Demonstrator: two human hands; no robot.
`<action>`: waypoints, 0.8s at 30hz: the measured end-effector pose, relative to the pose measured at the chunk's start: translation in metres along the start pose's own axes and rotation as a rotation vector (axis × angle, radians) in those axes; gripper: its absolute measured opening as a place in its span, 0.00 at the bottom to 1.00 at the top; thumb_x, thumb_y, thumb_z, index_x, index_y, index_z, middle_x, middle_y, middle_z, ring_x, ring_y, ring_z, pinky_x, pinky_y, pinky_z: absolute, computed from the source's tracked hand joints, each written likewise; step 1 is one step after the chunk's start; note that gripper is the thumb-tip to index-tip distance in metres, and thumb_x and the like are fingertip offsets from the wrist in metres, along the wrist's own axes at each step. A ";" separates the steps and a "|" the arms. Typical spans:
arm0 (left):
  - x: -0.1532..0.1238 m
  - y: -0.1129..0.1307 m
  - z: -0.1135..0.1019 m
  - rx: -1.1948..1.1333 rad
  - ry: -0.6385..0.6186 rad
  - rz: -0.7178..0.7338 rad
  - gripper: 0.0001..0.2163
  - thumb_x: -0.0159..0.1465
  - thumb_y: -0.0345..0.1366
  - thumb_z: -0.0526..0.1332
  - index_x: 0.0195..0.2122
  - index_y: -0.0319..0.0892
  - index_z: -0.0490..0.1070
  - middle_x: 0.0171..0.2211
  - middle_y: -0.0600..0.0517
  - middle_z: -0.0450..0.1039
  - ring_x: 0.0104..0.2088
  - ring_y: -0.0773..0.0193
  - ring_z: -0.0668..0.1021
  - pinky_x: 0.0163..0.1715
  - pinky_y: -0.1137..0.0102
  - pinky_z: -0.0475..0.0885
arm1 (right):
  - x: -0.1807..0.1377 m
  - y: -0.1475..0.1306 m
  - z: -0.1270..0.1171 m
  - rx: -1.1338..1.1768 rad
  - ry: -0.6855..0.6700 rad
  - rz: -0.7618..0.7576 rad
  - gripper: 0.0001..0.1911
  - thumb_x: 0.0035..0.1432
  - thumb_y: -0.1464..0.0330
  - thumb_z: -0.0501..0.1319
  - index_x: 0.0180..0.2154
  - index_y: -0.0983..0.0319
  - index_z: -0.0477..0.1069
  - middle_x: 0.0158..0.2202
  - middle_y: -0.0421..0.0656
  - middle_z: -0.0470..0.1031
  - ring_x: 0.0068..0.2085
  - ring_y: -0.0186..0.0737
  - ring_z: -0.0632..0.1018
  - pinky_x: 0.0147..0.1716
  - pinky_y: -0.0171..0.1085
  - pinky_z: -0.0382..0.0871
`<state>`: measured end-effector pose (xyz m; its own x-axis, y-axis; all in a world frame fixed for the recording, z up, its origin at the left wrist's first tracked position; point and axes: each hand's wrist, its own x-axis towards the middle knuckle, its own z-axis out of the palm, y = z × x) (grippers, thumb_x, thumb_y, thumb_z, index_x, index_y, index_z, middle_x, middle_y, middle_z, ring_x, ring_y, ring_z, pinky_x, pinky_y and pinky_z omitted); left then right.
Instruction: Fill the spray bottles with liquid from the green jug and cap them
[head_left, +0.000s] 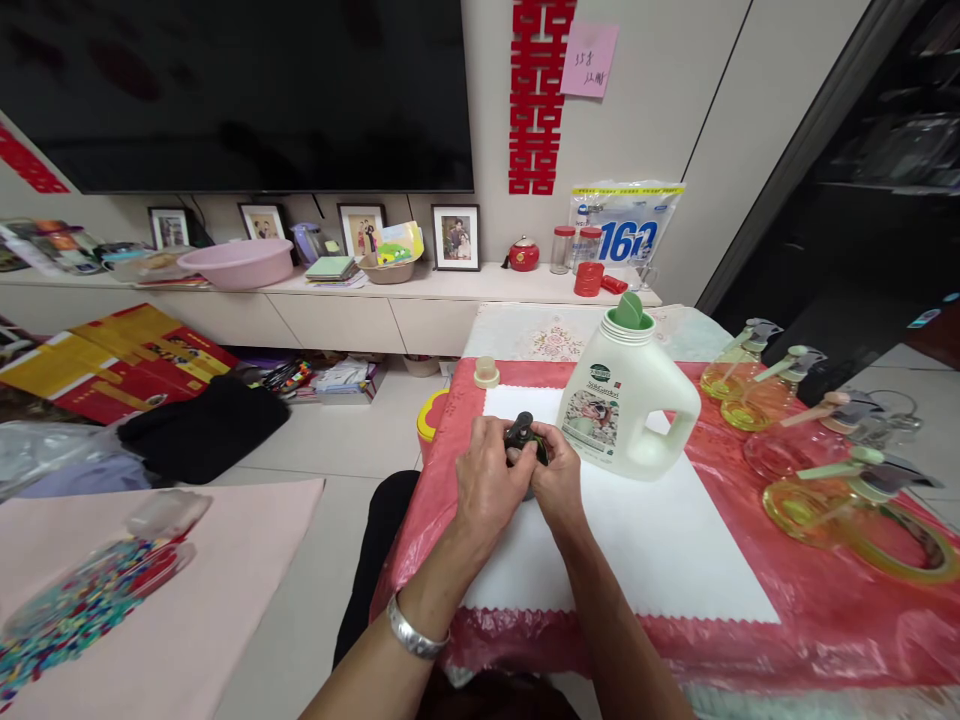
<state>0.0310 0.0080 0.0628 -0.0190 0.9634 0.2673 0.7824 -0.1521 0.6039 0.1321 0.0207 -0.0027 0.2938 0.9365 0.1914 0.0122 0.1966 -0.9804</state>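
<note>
Both hands meet over a white mat (637,540) on a red tablecloth (825,620). My left hand (489,478) and my right hand (556,480) are closed together around a small dark spray head (522,436), whose black top sticks up between the fingers; what lies under it is hidden by the hands. A white detergent jug (628,400) with an open green cap (628,312) stands just right of my right hand. A small cream lid (487,373) lies behind the hands.
Several yellow and pink spray bottles (795,400) lie along the table's right side. A yellow-lidded bin (429,418) stands at the table's left edge. A low pink table with a bead bag (90,590) is at left. Boxes and dark cloth cover the floor.
</note>
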 end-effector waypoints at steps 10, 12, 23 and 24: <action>-0.001 0.002 0.000 0.016 0.030 0.015 0.05 0.65 0.35 0.65 0.39 0.45 0.69 0.40 0.50 0.74 0.40 0.56 0.80 0.32 0.68 0.70 | 0.001 0.003 -0.002 -0.075 -0.011 -0.010 0.21 0.47 0.59 0.68 0.42 0.62 0.76 0.41 0.46 0.77 0.45 0.46 0.76 0.50 0.46 0.71; -0.001 0.002 0.001 0.006 0.035 0.028 0.06 0.65 0.34 0.65 0.40 0.44 0.69 0.41 0.50 0.75 0.42 0.56 0.80 0.35 0.68 0.71 | 0.002 0.004 0.000 -0.093 -0.013 -0.013 0.22 0.48 0.59 0.67 0.43 0.62 0.75 0.42 0.46 0.77 0.44 0.46 0.76 0.49 0.46 0.71; -0.010 -0.056 0.012 -0.274 0.012 0.236 0.19 0.67 0.46 0.58 0.54 0.42 0.70 0.52 0.42 0.72 0.53 0.48 0.78 0.55 0.50 0.75 | -0.017 0.001 -0.002 -0.372 -0.120 -0.190 0.39 0.43 0.68 0.69 0.60 0.61 0.67 0.59 0.51 0.67 0.62 0.50 0.68 0.63 0.49 0.63; -0.015 -0.063 0.015 -0.291 0.026 0.233 0.21 0.67 0.47 0.57 0.56 0.41 0.68 0.54 0.41 0.71 0.54 0.48 0.77 0.55 0.49 0.75 | -0.018 0.002 -0.002 -0.391 -0.128 -0.196 0.42 0.43 0.68 0.70 0.61 0.60 0.65 0.59 0.50 0.68 0.62 0.49 0.68 0.63 0.48 0.63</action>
<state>-0.0085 0.0062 0.0093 0.1202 0.8902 0.4395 0.5581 -0.4267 0.7117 0.1291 0.0038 -0.0080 0.1298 0.9258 0.3551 0.4234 0.2721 -0.8641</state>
